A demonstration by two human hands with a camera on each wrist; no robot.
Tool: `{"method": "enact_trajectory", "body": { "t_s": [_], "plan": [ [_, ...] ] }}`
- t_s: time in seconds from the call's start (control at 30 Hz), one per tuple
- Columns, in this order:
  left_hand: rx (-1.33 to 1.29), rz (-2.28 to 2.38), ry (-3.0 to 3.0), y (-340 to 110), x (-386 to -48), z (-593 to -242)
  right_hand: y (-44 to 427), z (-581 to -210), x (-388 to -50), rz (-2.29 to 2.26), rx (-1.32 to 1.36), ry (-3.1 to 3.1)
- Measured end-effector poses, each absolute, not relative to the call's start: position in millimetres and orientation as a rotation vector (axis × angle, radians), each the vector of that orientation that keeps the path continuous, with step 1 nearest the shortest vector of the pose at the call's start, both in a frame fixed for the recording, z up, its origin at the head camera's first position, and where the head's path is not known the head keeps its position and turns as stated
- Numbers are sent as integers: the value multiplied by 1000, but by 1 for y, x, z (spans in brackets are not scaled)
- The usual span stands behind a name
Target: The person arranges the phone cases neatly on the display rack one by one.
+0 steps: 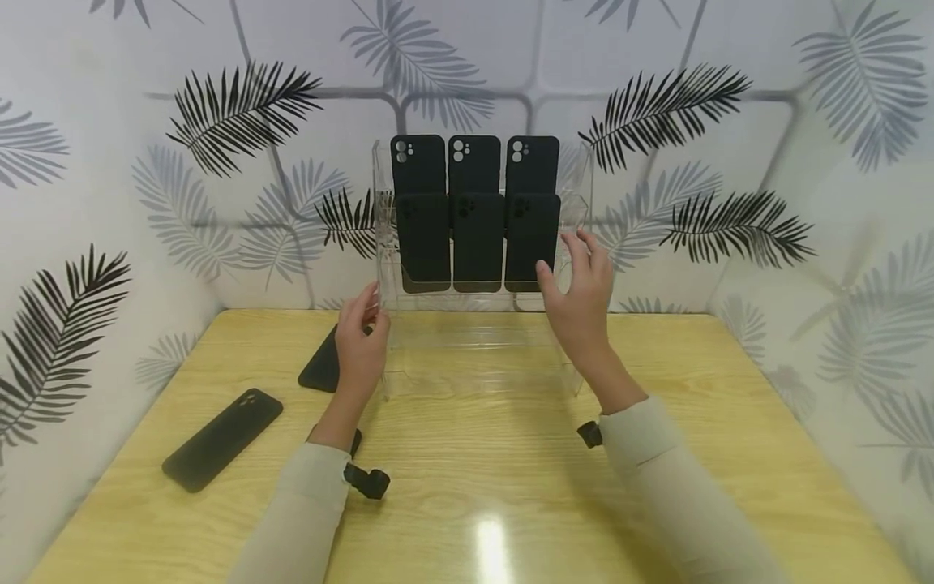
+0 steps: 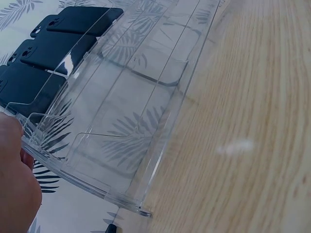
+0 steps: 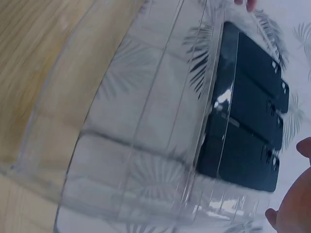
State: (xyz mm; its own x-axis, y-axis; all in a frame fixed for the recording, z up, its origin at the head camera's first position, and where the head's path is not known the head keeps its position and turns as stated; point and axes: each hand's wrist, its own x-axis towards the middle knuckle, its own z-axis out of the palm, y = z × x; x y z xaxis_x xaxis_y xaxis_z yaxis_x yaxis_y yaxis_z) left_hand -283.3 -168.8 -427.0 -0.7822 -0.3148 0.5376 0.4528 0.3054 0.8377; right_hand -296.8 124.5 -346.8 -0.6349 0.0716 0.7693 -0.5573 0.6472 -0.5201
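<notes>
A clear acrylic display stand (image 1: 474, 334) stands on the table. Black phone cases lean in it in two rows, among them a rear case (image 1: 533, 162) with see-through camera holes and a front case (image 1: 529, 243) at the right. My left hand (image 1: 361, 337) pinches the left side edge of the stand; some of its fingers are hidden. Close to the right front case is my right hand (image 1: 584, 300), thumb and fingers spread. In the right wrist view, the visible part of that right hand (image 3: 299, 194) is apart from the cases.
One black phone case (image 1: 222, 440) lies on the wooden table (image 1: 467, 454) at the left. Another case (image 1: 319, 365) is partly hidden behind the left hand, and a dark edge shows beside the left wrist. Leaf-patterned walls (image 1: 467, 49) enclose the table's back and sides.
</notes>
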Motion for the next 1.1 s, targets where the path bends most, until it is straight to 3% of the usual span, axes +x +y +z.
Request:
{"method": "enact_trajectory", "body": {
  "t_s": [0.4,1.1],
  "plan": [
    [-122,-1538,-1922,-169,-283,-427,171,-380,-305,1409,190,-2147],
    [-104,-1630,-2104,-182,-268,-417,182,-391,-306,1381,189,-2155]
  ]
}}
